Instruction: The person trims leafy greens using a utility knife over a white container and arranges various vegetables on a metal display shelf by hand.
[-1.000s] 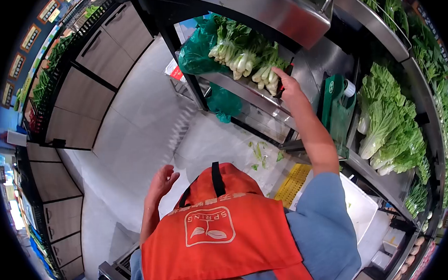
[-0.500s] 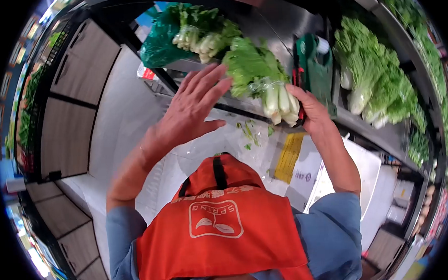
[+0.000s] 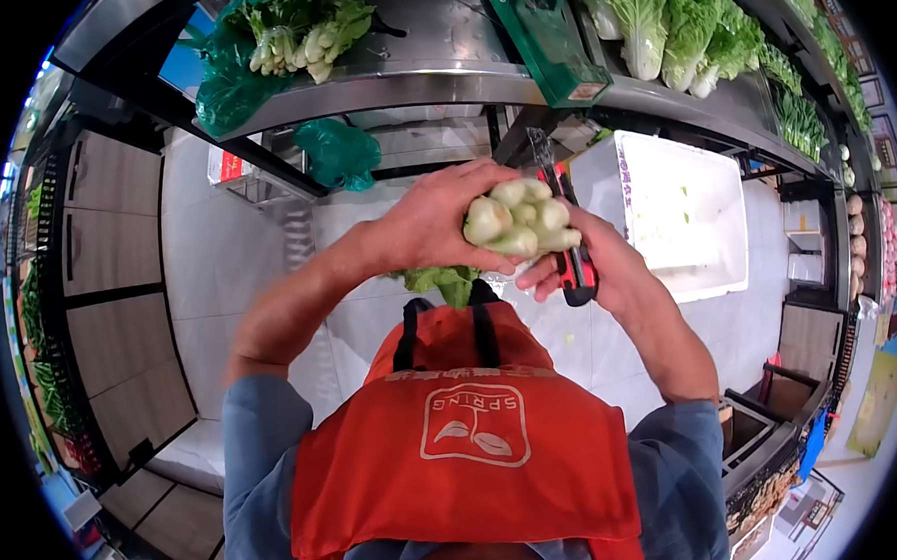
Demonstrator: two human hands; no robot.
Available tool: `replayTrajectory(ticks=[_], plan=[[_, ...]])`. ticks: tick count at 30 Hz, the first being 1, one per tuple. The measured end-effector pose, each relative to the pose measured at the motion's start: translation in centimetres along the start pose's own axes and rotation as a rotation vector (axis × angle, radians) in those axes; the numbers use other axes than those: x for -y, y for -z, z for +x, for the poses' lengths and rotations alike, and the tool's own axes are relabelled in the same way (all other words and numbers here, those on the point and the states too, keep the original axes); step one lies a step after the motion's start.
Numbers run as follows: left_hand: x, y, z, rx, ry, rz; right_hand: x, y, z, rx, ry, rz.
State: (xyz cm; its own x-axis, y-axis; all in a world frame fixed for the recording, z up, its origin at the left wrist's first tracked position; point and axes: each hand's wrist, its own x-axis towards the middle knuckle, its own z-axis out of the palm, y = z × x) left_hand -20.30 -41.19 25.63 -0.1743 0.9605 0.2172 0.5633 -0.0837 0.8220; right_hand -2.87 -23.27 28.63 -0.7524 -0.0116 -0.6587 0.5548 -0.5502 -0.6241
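Note:
My left hand (image 3: pixel 436 220) is wrapped round a bunch of leafy greens (image 3: pixel 521 220), whose pale stem ends face up towards me while the leaves hang below. In my right hand (image 3: pixel 598 263) is a red and black utility knife (image 3: pixel 574 264), its blade end pointing away from me, close beside the stems. The fingertips of the right hand are near the underside of the bunch. More bunches of greens (image 3: pixel 313 41) lie on the metal shelf (image 3: pixel 410 86) at the upper left, beside a green plastic bag (image 3: pixel 230 89).
A white foam box (image 3: pixel 686 215) with green scraps stands on the floor at right. Large leafy cabbages (image 3: pixel 688 29) and a green dispenser (image 3: pixel 548 40) are on the counter. Another green bag (image 3: pixel 338 155) hangs under the shelf. Wood-fronted cabinets (image 3: pixel 116 234) line the left.
The bunch has come off the shelf towards my body and turned stem ends up. My left hand, earlier empty, has closed round it; my right hand now holds only the knife. The view has shifted.

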Motion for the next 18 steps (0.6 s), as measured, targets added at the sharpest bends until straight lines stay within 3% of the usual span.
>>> replayTrajectory(ticks=[1, 5, 6, 11, 13, 14, 17, 18], plan=[[0.6, -1.2, -0.4, -0.008, 0.048, -0.109, -0.8, 0.6, -0.6, 0.0, -0.018, -0.035], [0.3, -5.1, -0.3, -0.065, 0.218, -0.376, -6.6, 3.2, -1.8, -0.452, 0.627, -0.192], [0.2, -6.1, 0.0, -0.074, 0.236, -0.406, -6.6, 3.0, -2.6, -0.389, 0.757, -0.11], [-2.9, -10.4, 3.7, 0.005, 0.238, -0.404, -8.1, 6.0, -2.5, -0.371, 0.99, -0.075], [-4.7, -12.3, 5.5, 0.088, 0.173, -0.35, -7.9, 8.6, -3.5, -0.307, 1.077, 0.036], [-5.8, -13.2, 6.8, 0.124, 0.113, -0.154, -7.6, 10.4, -4.6, -0.266, 1.069, 0.067], [-7.0, -17.3, 12.0, 0.205, 0.023, -0.297, -6.7, 16.1, -8.0, -0.179, 1.094, 0.087], [-8.0, -18.4, 14.1, 0.261, 0.13, -0.533, -6.5, 18.0, -8.9, -0.172, 1.128, 0.029]])
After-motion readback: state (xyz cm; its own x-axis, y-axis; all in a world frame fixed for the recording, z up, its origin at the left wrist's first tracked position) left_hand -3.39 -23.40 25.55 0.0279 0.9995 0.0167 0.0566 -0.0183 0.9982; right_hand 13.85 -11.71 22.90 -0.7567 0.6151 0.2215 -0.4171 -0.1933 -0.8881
